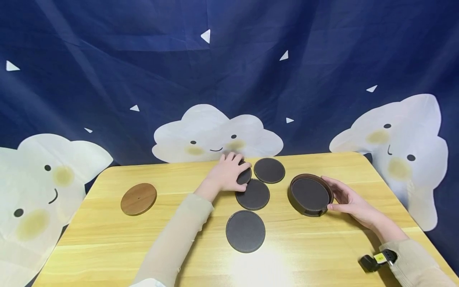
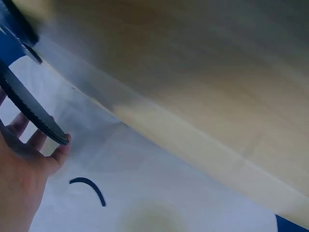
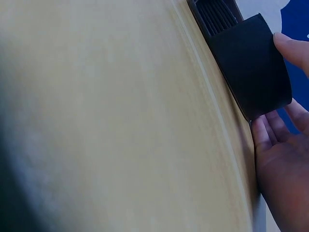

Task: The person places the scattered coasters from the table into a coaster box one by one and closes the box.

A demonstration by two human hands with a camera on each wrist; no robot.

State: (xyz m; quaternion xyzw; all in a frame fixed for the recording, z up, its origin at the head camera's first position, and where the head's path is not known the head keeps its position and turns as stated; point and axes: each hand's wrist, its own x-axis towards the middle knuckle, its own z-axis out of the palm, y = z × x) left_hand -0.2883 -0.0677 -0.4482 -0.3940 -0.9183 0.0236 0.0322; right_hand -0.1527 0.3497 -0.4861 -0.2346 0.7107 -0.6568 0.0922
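Note:
My left hand point(image 1: 226, 175) grips a round dark coaster point(image 1: 245, 176) by its rim at the back of the table. In the left wrist view this coaster point(image 2: 31, 106) shows edge-on, with thumb and fingertips at its edge. On the right, my right hand point(image 1: 353, 205) holds the side of a round dark brown coaster holder point(image 1: 296, 202), thumb in front and fingers behind. Several coasters are stacked in this holder point(image 3: 251, 67), their edges showing through its slot in the right wrist view. Beside my left hand lie a middle coaster point(image 1: 254, 195) and a back coaster point(image 1: 269, 170).
Nearer the front lies another dark coaster point(image 1: 245, 231). A round brown wooden disc point(image 1: 138, 199) rests on the left of the wooden table point(image 1: 93, 239). Behind the table's back edge hangs a dark blue cloth point(image 1: 244, 75) with white clouds.

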